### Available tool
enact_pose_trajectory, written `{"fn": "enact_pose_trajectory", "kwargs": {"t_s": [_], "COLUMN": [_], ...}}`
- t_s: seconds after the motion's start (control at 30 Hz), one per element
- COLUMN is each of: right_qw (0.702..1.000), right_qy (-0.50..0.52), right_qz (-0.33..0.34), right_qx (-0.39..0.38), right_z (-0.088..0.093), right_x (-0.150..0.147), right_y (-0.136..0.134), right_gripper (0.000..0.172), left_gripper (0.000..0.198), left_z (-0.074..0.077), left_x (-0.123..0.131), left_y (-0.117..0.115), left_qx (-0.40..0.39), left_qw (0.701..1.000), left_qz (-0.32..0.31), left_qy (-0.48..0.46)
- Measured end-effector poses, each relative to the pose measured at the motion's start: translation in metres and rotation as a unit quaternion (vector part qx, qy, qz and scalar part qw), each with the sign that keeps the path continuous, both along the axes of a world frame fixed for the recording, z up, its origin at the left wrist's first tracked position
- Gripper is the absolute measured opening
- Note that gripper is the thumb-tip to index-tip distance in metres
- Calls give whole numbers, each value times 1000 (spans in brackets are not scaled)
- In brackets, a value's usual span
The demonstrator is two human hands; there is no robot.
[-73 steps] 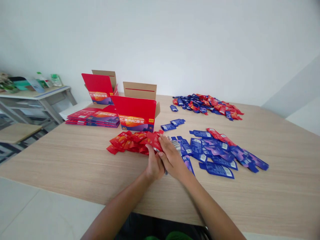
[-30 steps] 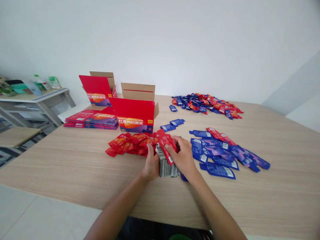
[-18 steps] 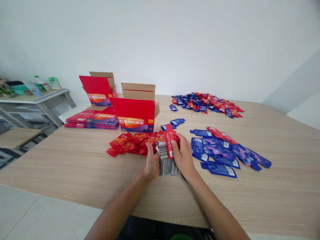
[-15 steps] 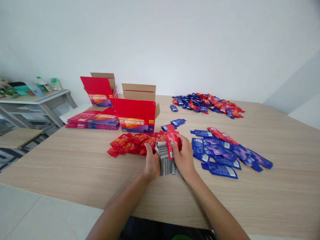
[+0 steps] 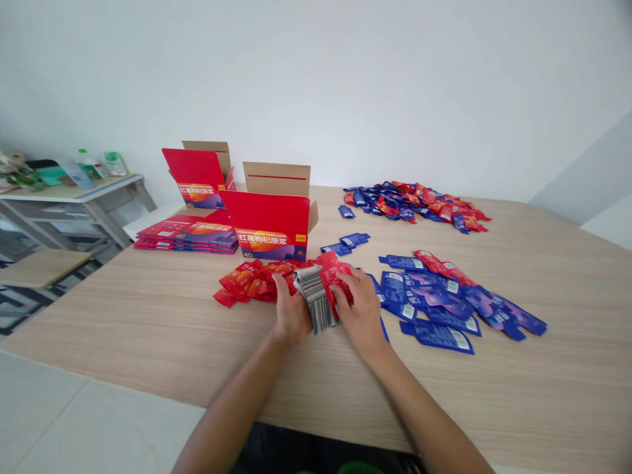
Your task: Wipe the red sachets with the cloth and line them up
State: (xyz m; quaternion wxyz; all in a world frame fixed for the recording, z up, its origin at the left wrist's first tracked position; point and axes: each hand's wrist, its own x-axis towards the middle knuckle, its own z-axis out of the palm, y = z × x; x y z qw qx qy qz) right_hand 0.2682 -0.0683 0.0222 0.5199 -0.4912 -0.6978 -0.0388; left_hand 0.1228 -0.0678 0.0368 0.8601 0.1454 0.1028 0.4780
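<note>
Near the middle of the table, my left hand (image 5: 292, 315) grips a grey striped cloth (image 5: 316, 301), its thumb raised along the near side. My right hand (image 5: 363, 313) has its fingers closed on a red pouch (image 5: 332, 273) with a spout-like tab at the top, pressed against the cloth. Just behind my left hand lies a pile of red pouches (image 5: 244, 282). To the right of my right hand several blue pouches (image 5: 437, 332) are spread flat, with a few red ones (image 5: 434, 263) at their far edge. My fingertips under the cloth are hidden.
An open red carton (image 5: 271, 227) stands behind the red pile, with another open carton (image 5: 197, 178) farther left. Flattened cartons (image 5: 185, 234) are stacked between them. A mixed heap of red and blue pouches (image 5: 415, 204) lies at the back. A side desk (image 5: 74, 192) stands left.
Both hands have shifted slightly left with the cloth and the red pouch. The pouch is now tilted more, and part of a blue pouch shows beside my right hand.
</note>
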Motion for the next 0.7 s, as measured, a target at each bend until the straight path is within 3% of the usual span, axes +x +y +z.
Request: {"fn": "enact_pose_trajectory", "kwargs": {"t_s": [0.3, 0.53, 0.7], "right_qw": [996, 990, 983], "right_qy": [83, 125, 158], "right_qz": [-34, -55, -86], "right_qx": [-24, -26, -28], "right_z": [12, 19, 20], "right_x": [5, 10, 19], "right_y": [0, 1, 6], "right_gripper": [19, 17, 20], "left_gripper": [98, 95, 90], "left_z": [-14, -11, -13], "left_x": [8, 15, 23], "left_y": [-7, -12, -18], "left_qx": [58, 118, 113], "left_qw": [995, 984, 983], "left_qz": [-80, -102, -115], "left_qy": [30, 89, 87]}}
